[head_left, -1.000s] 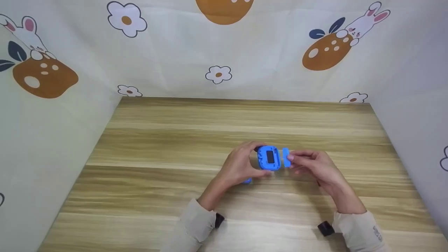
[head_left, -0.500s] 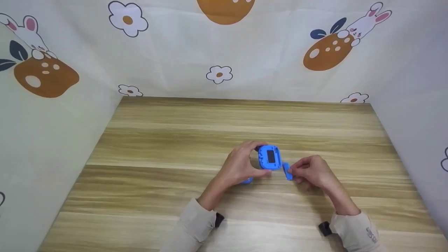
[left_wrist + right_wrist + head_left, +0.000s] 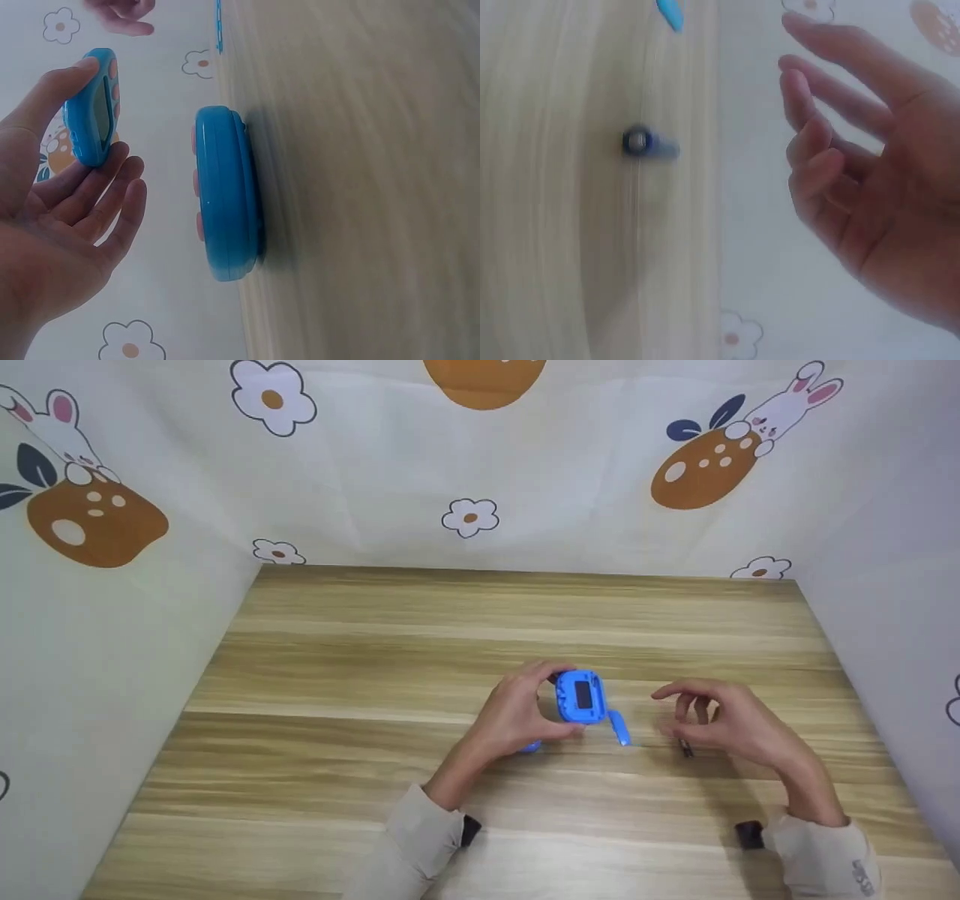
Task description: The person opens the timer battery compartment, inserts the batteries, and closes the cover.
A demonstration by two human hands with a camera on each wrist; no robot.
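My left hand (image 3: 511, 714) grips a small blue digital timer (image 3: 581, 697) between thumb and fingers, its back with a dark rectangle facing up. The left wrist view shows the screen and pink buttons of this timer (image 3: 94, 112). A blue battery cover (image 3: 619, 727) lies on the table beside it. My right hand (image 3: 739, 724) hangs above the table with fingers loosely bent, holding nothing. Under its fingertips lies a small dark cylinder, seemingly a battery (image 3: 685, 748), blurred in the right wrist view.
Below my left hand a second blue device (image 3: 225, 191) with pink buttons sits on the table, mostly hidden in the head view. The wooden table (image 3: 360, 660) is bounded by patterned cloth walls (image 3: 375, 465) at the back and sides.
The battery cover was pinched in my right hand, came down toward me and now lies released on the table. My right hand has moved right, over the battery. The left hand stays nearly still.
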